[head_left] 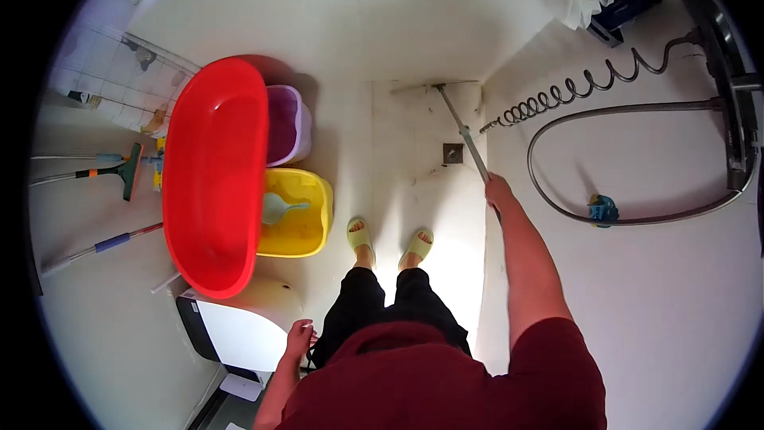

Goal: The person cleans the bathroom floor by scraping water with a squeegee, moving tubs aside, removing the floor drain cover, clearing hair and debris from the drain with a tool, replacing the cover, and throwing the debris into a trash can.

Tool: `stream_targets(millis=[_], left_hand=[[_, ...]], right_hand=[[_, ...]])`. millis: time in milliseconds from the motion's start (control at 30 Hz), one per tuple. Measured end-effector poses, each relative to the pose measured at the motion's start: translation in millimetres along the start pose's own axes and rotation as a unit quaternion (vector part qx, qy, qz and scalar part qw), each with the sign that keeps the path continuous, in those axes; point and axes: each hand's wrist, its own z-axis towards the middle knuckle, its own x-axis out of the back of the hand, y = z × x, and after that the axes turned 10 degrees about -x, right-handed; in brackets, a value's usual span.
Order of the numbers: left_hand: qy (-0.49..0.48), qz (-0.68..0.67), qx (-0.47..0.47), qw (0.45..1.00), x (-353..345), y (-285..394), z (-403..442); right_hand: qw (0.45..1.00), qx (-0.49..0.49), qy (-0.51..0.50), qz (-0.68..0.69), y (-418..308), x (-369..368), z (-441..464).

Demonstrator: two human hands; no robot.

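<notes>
The right hand (498, 190) grips the pole (477, 158), pointing to eleven o'clock; the left hand (299, 339), farther, is curled, its content unclear.

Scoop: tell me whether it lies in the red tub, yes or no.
No, the scoop lies in the yellow basin, beside the red tub.

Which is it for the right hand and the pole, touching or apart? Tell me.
Touching: the head view shows the right hand wrapped around the pole, closed on its upper part.
</notes>
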Motion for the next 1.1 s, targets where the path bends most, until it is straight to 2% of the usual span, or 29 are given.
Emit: stream_targets(millis=[67,167,200,267,367,433,500,533,667,733,767,833,867,900,967,1033,1100], left_hand=[[0.007,0.009,0.003,1.0,3.8,1.8,-0.3],[0.015,0.003,0.002,1.0,17.8,2.9,-2.2],[0.019,-0.006,0.004,1.0,18.7,5.3,3.3],[0.017,-0.012,-0.002,1.0,18.1,13.2,8.4],[0.006,-0.006,0.002,1.0,14.6,24.6,22.8],[-0.017,-0.01,-0.053,0.998,17.7,12.4,43.7],[-0.04,-0.006,-0.091,0.995,22.8,8.5,56.3],[-0.064,0.037,-0.117,0.99,27.7,12.2,63.5],[-0.071,0.034,-0.11,0.991,43.3,29.3,84.7],[-0.073,0.052,-0.116,0.989,55.6,36.5,98.0],[-0.073,0.061,-0.12,0.988,62.4,38.0,105.5],[-0.117,0.078,-0.09,0.986,89.2,12.9,152.1],[-0.141,0.087,-0.08,0.983,101.9,4.9,173.7],[-0.165,0.097,-0.067,0.979,110.3,1.2,183.4],[-0.181,0.204,-0.148,0.951,113.5,35.9,177.0],[-0.104,0.091,-0.039,0.99,105.3,54.3,175.6],[-0.101,0.079,-0.046,0.991,88.9,85.9,166.1]], right_hand=[[0.997,-0.043,-0.044,0.044,-16.4,-9.8,31.2],[0.997,-0.056,-0.048,0.023,-0.1,-24.8,31.7],[0.992,-0.088,-0.062,0.069,4.5,-27.1,25.5],[0.971,-0.155,-0.087,0.158,22.6,-30.0,-22.2],[0.949,-0.207,-0.109,0.21,34.5,-38.9,-75.8],[0.935,-0.237,-0.115,0.238,37.7,-44.7,-99.9],[0.942,-0.188,-0.114,0.255,45.7,-47.7,-119.1],[0.947,-0.175,-0.102,0.248,53.0,-50.8,-133.0],[0.962,-0.164,-0.045,0.213,95.4,-58.3,-223.0],[0.977,-0.2,0.007,0.076,101.9,-46.4,-280.1],[0.986,-0.158,0.058,-0.008,144.9,-53.7,-286.5],[0.978,-0.099,0.121,-0.138,159.3,-37.2,-337.5],[0.955,-0.188,0.092,-0.21,141.3,-23.8,-363.2],[0.934,-0.21,0.092,-0.273,130.7,-14.4,-385.2],[0.899,-0.208,0.09,-0.375,139.2,-4.7,-418.2],[0.865,-0.246,0.061,-0.433,143.5,2.2,-442.5],[0.849,-0.217,0.082,-0.474,153.4,3.4,-465.6]])
